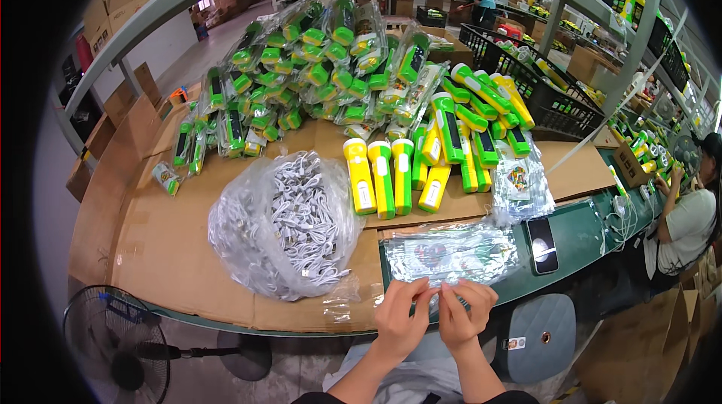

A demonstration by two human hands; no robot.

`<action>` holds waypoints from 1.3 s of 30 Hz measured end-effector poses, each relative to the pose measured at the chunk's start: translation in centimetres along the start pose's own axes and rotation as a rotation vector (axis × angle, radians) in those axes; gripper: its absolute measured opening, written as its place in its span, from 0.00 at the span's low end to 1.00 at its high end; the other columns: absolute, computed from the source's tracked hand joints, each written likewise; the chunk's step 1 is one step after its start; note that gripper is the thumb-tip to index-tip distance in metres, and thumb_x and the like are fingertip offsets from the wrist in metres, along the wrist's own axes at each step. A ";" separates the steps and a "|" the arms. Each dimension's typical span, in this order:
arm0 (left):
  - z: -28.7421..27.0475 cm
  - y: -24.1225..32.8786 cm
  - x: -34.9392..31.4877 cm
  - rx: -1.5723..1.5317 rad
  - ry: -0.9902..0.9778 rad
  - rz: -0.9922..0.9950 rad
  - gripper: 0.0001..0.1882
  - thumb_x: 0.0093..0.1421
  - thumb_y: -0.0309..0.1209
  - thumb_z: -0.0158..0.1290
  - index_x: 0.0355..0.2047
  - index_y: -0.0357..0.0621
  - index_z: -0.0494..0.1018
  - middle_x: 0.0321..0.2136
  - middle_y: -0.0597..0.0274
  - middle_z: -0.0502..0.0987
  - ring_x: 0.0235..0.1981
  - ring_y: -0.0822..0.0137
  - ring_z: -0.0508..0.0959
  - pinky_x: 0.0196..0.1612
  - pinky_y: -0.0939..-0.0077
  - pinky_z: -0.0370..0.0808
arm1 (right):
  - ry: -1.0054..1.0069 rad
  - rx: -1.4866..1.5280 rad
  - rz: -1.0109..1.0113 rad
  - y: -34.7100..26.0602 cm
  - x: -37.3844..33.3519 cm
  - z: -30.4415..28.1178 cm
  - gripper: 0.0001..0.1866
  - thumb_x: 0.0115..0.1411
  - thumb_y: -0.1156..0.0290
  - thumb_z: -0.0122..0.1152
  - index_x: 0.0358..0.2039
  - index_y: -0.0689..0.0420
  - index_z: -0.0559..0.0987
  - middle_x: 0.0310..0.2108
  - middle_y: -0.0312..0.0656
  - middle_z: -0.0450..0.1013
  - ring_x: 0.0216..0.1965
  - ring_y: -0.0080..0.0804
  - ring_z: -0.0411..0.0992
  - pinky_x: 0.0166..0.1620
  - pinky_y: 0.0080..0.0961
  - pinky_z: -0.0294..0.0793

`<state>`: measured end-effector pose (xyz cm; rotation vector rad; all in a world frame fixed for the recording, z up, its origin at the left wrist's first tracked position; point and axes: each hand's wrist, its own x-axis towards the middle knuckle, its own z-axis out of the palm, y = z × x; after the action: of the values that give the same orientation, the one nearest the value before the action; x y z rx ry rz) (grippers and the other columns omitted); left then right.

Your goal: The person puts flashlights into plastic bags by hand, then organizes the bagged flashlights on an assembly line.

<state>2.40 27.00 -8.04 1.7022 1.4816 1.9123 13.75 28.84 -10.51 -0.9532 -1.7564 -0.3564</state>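
Note:
Side by side at the table's near edge, my left hand [403,315] and my right hand [464,312] are closed, thumbs pressed to the fingertips in a pinch. Between them they grip the near edge of a clear plastic bag [451,252], which lies with other flat printed bags on the green tabletop. What exactly lies between the fingertips is small and partly hidden. Beyond the bags stand several yellow-and-green flashlights [382,178], some with dark panels. More printed clear bags [520,182] lie to the right of them.
A large clear sack of white cables [301,223] sits on cardboard at left. Bagged flashlights [316,66] are heaped behind. A phone [542,245] lies at right, near a black crate [541,88]. A fan [120,344], a stool [538,336] and a co-worker [684,216] flank the table.

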 end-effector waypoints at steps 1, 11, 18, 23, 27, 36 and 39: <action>0.1 0.0 0.0 0.004 0.004 -0.004 0.15 0.48 0.12 0.62 0.36 0.35 0.76 0.28 0.54 0.76 0.26 0.62 0.77 0.26 0.75 0.76 | 0.032 -0.059 -0.023 0.2 -0.1 0.0 0.08 0.48 0.75 0.69 0.31 0.53 0.82 0.34 0.33 0.74 0.39 0.31 0.71 0.44 0.31 0.64; -5.6 -3.0 2.5 0.202 0.001 0.205 0.17 0.45 0.10 0.56 0.36 0.40 0.78 0.27 0.58 0.76 0.25 0.61 0.77 0.27 0.69 0.74 | -0.314 -0.151 0.114 7.1 1.5 -3.6 0.11 0.59 0.61 0.61 0.24 0.52 0.77 0.28 0.36 0.73 0.42 0.39 0.70 0.52 0.47 0.56; -11.5 -8.6 11.3 0.796 -0.241 0.195 0.08 0.53 0.26 0.59 0.35 0.42 0.77 0.33 0.58 0.75 0.37 0.56 0.75 0.39 0.59 0.70 | -0.358 0.114 0.211 7.0 1.6 -4.8 0.06 0.53 0.74 0.64 0.26 0.59 0.74 0.29 0.41 0.72 0.37 0.45 0.68 0.41 0.37 0.67; -15.2 -11.8 14.6 1.314 -0.434 -0.038 0.09 0.54 0.31 0.60 0.36 0.44 0.79 0.34 0.60 0.75 0.40 0.57 0.72 0.46 0.57 0.66 | -0.349 0.075 0.224 7.4 0.7 -5.4 0.08 0.51 0.76 0.65 0.26 0.60 0.73 0.28 0.43 0.71 0.36 0.45 0.67 0.40 0.38 0.67; -14.2 -11.4 14.6 1.007 -0.239 0.196 0.09 0.57 0.28 0.58 0.38 0.41 0.75 0.34 0.61 0.76 0.41 0.58 0.73 0.49 0.54 0.66 | -0.354 0.063 0.258 6.9 0.8 -5.8 0.08 0.51 0.76 0.65 0.27 0.60 0.73 0.30 0.44 0.71 0.37 0.46 0.68 0.41 0.38 0.68; -3.0 -3.4 7.4 -0.067 -0.655 0.134 0.10 0.62 0.23 0.47 0.45 0.42 0.68 0.35 0.56 0.74 0.32 0.61 0.78 0.33 0.64 0.75 | -0.569 0.126 0.142 4.3 3.8 -5.6 0.10 0.45 0.84 0.62 0.30 0.61 0.76 0.44 0.43 0.73 0.46 0.46 0.68 0.47 0.36 0.72; 0.5 -2.1 6.8 0.090 -0.931 0.297 0.14 0.58 0.25 0.50 0.46 0.42 0.69 0.35 0.54 0.77 0.35 0.53 0.79 0.35 0.60 0.76 | -0.540 0.151 0.131 2.9 4.4 -5.6 0.10 0.44 0.85 0.61 0.30 0.62 0.76 0.45 0.44 0.73 0.46 0.46 0.68 0.47 0.36 0.72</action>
<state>-0.36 33.02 -5.26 2.4436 0.9708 0.8533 19.03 28.93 -4.93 -1.1151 -2.1520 0.1343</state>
